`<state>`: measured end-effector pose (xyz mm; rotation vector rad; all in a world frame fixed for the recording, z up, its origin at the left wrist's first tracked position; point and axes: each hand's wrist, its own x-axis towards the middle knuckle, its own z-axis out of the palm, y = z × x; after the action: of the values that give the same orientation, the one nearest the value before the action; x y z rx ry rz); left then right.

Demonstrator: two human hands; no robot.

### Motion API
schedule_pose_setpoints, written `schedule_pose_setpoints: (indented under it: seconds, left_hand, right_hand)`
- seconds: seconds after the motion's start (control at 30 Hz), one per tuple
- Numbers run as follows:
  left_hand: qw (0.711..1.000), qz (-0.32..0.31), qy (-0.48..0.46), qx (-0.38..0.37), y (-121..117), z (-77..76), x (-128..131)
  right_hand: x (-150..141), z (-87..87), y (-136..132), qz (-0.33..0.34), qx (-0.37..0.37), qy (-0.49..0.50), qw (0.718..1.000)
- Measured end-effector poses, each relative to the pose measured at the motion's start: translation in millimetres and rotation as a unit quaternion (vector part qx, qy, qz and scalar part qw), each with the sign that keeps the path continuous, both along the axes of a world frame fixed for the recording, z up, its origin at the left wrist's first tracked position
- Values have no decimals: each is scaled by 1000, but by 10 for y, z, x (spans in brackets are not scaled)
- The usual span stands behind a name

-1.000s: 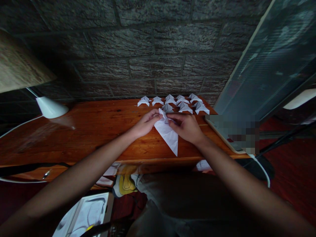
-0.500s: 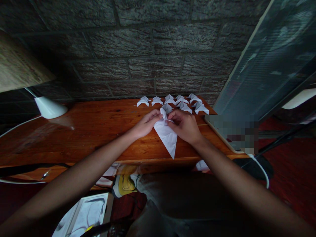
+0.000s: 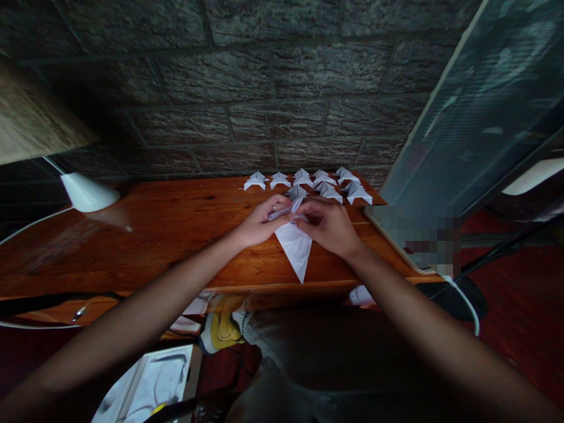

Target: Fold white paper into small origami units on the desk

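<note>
A folded sheet of white paper (image 3: 296, 249) is held just above the wooden table, its long pointed end toward me. My left hand (image 3: 264, 222) pinches its upper left part between thumb and fingers; a ring shows on one finger. From the other side, my right hand (image 3: 328, 224) grips the upper right part, thumb and fingertips closed on a small raised fold. The hands nearly meet there, so part of the folding is hidden. Just beyond them stand several small folded white paper figures (image 3: 328, 191) in two rows.
The wooden table (image 3: 176, 229) runs along a dark block wall (image 3: 247, 76). A lamp with a white base (image 3: 90, 192) stands at left. A flat, partly blurred-out device (image 3: 409, 238) lies at the table's right edge. Below, an open white box (image 3: 154, 376) holds cables.
The paper's pointed end has swung left, to nearly straight toward me. The raised fold at its top has shifted and narrowed between my fingers. Both hands have kept their hold.
</note>
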<state>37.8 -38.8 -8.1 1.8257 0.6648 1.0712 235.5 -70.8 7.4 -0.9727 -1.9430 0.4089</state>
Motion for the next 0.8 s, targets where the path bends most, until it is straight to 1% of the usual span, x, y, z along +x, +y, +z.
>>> schedule_pose_setpoints:
  seconds: [0.13, 0.27, 0.33, 0.43, 0.53, 0.7, 0.73, 0.8]
  left_hand:
    - [1000, 18, 12, 21, 9, 14, -28]
    - [999, 34, 8, 13, -13, 64, -33]
    - [998, 58, 0, 9, -23, 84, -28]
    - [996, 87, -4, 7, -20, 89, -23]
    - [996, 87, -20, -7, 0, 74, -26]
    - [993, 85, -64, -53, 31, 38, -24]
    - [993, 79, -69, -60, 33, 31, -23]
    - [993, 64, -71, -63, 34, 19, -23]
  right_hand:
    - [25, -50, 46, 12, -17, 15, 1000]
    - [56, -83, 92, 53, -49, 50, 996]
    - [61, -83, 107, 76, -89, 63, 991]
    - [52, -69, 110, 96, -171, 89, 977]
    - [36, -50, 96, 108, -221, 120, 962]
    - [8, -30, 76, 110, -270, 198, 936]
    - [6, -30, 74, 106, -277, 205, 933]
    - [11, -35, 75, 102, -276, 190, 937]
